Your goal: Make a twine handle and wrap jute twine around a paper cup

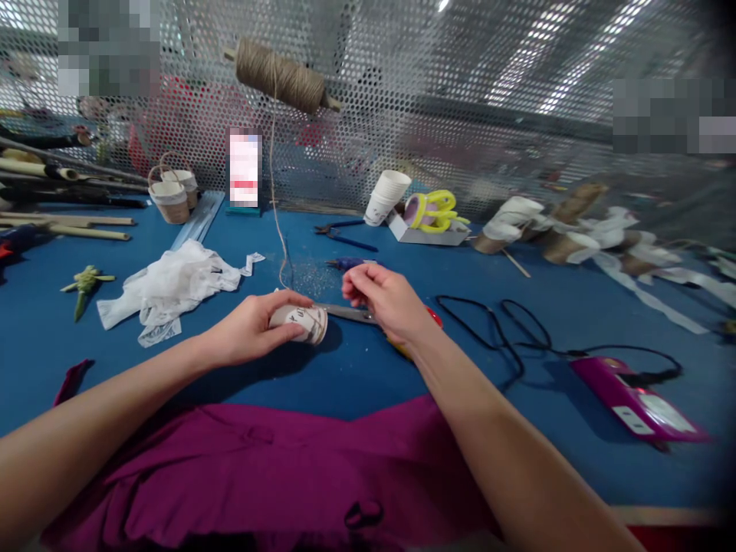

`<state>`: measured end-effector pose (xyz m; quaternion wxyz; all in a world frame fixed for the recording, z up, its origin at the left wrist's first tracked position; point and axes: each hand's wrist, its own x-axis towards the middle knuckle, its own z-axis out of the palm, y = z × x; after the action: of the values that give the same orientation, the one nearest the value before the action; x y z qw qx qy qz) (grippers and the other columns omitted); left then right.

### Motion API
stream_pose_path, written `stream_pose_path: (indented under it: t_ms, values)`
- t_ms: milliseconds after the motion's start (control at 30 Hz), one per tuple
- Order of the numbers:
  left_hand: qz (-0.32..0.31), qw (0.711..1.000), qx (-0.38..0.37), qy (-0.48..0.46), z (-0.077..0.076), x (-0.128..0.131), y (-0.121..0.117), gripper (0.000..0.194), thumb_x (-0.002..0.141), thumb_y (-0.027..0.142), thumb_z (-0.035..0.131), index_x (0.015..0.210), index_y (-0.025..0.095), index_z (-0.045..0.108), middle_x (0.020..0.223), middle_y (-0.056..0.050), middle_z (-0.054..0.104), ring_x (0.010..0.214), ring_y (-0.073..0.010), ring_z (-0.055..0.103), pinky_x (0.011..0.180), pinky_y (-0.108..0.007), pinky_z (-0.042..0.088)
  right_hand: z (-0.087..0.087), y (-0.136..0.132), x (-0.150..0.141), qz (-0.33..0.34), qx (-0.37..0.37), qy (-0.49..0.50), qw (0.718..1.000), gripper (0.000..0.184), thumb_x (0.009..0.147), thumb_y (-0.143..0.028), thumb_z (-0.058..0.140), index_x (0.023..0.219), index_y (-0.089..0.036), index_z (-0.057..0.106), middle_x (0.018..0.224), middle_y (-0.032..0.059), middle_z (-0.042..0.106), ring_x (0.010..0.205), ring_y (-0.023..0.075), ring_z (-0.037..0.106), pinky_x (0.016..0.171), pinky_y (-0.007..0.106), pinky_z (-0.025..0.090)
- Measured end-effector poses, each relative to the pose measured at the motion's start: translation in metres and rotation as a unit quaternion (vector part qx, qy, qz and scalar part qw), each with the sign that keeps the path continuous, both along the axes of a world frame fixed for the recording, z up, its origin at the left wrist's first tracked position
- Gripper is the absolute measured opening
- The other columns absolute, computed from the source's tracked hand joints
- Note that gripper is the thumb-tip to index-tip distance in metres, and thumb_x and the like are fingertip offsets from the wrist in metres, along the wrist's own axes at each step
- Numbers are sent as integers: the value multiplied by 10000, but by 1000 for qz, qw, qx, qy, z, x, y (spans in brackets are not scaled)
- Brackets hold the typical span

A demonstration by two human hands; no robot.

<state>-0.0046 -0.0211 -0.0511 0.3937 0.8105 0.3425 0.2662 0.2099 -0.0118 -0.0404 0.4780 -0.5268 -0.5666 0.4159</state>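
Currently gripping a small white paper cup with dark print [315,326] in the left hand [258,326], thumb on the near side, fingers over the top, with the cup tipped onto its side at the middle of the blue work surface [356,383]. Right hand [382,295] curled closed just right of the cup, thumb close against the index finger; impossible to tell of anything thin between the fingertips. Beneath that hand, scissors with metal blades and red-and-yellow handles [350,313], pointing left towards the cup.

Above, on the far side, a spool of brown twine [280,75], with a strand hanging down to near the cup. Left of the left hand, a crumpled heap of white lace ribbon [178,284], and farther left a small green knotted bundle [87,287]. Towards the far edge, blue-handled pliers [348,236], a leaning stack of white paper cups [386,199] and, beside it, yellow-handled scissors [440,211] in a low white box [428,231]. At right, a magenta power strip [638,402] with black cable.
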Motion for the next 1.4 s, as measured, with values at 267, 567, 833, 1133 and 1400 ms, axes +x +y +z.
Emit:
stream_pose_path:
  t_ms: [267,567,833,1133,1400]
  values:
    - [32,999,4,-1,4,-1,0,351,796,286,503,1114,142,539,973,-74,643,746,-147,577,665,-265,440,2,34,68,-284,67,-32,956,253,752,-261,532,523,-186,453,470,-49,457,417,61,409,395,180,325]
    - [35,999,-6,-6,4,-2,2,356,796,284,510,1118,137,540,926,-73,652,706,-134,562,609,-233,422,-11,46,88,-312,16,-97,945,141,674,-188,573,548,-177,513,498,-11,539,424,85,483,439,213,428]
    - [33,999,-6,-12,6,-2,1,358,795,299,508,1113,138,540,916,-59,647,685,-123,542,621,-234,417,-14,45,97,-312,0,-213,926,228,794,-297,429,617,-186,521,583,58,621,536,151,578,521,263,451]
    - [33,998,-35,-40,7,-1,-1,368,782,317,523,1093,122,554,858,-56,639,616,-100,512,568,-211,405,-18,43,64,-172,-48,-338,924,211,567,-332,701,684,-166,643,793,127,686,837,317,615,735,382,427]
    - [113,986,-49,-110,7,0,0,343,824,380,470,967,105,617,702,-38,614,548,-90,488,486,-189,368,-9,38,60,-183,-45,-257,948,110,624,-229,623,720,-175,612,596,53,624,696,230,617,645,329,455]
